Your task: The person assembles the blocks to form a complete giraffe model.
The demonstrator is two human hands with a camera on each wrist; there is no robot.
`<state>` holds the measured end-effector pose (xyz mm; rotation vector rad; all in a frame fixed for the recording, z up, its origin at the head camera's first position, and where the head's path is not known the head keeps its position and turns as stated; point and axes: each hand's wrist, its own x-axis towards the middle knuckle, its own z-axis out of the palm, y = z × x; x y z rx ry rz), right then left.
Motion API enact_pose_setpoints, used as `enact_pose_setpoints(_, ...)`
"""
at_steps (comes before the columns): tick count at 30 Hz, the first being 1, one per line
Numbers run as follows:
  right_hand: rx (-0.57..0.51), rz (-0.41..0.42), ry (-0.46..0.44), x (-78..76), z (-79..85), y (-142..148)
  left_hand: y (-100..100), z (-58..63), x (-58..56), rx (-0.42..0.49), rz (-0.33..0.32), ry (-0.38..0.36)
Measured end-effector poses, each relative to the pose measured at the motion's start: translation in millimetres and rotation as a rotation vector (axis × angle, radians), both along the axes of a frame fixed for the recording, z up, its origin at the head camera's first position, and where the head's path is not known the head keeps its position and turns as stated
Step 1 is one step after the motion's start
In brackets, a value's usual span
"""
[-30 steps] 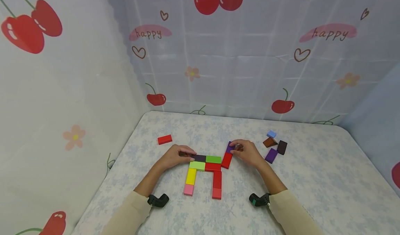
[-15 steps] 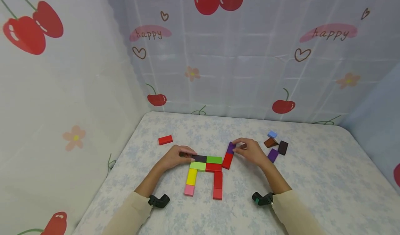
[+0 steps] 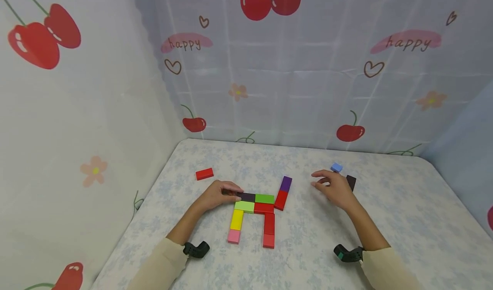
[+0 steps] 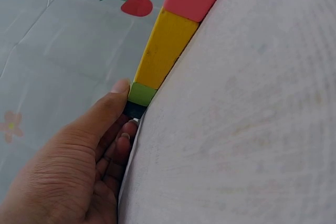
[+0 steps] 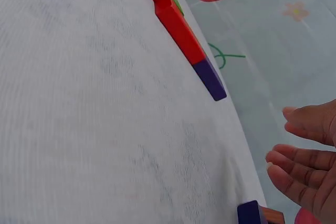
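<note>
Flat coloured blocks lie together on the table. My left hand [image 3: 218,195] pinches the left end of the black block [image 3: 247,197], thumb and fingers on opposite sides. Beside that sits a green block [image 3: 264,198], above a light green block [image 3: 244,206] and a red block [image 3: 264,208]. Yellow [image 3: 236,219] and pink blocks [image 3: 233,236] form one leg; two red blocks [image 3: 269,225] form the other. A purple block [image 3: 286,183] and a red one [image 3: 282,200] slant up at the right. My right hand [image 3: 336,190], holding nothing, hovers near the loose blocks with fingers loosely bent.
A single red block [image 3: 204,174] lies at the back left. Near my right hand are a light blue block [image 3: 337,167] and a dark block [image 3: 351,182]. The loose purple [image 5: 250,213] and brown blocks [image 5: 273,215] show in the right wrist view. A printed curtain [image 3: 292,88] hangs behind.
My right hand has let go of the slanted purple block and moved right, now covering some loose blocks in the head view. My left hand has stayed at the black block.
</note>
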<state>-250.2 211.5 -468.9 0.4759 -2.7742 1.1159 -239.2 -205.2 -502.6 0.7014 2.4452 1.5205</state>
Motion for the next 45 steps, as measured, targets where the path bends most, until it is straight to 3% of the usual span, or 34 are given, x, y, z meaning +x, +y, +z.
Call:
enact_pose_setpoints(8, 0.041, -0.070, 0.062, 16.2, 0.0, 34, -1, 0.1, 1.4, 0.001, -0.020, 0.013)
enact_pose_setpoints(19, 0.122, -0.128, -0.006, 21.3, -3.0, 61, -2, -1.4, 0.3, 0.004, -0.012, -0.014)
enact_pose_setpoints(28, 0.183, -0.124, -0.005, 18.5, -6.8, 67, -5, -24.7, -15.1, -0.033, -0.013, 0.024)
enact_pose_setpoints(36, 0.224, -0.088, -0.061, 20.7, -7.6, 58, -7, -27.1, -16.6, -0.011, -0.017, 0.021)
enact_pose_setpoints(45, 0.229, 0.001, -0.065, 21.0, -3.4, 57, -8, -25.4, -17.0, -0.006, -0.021, 0.026)
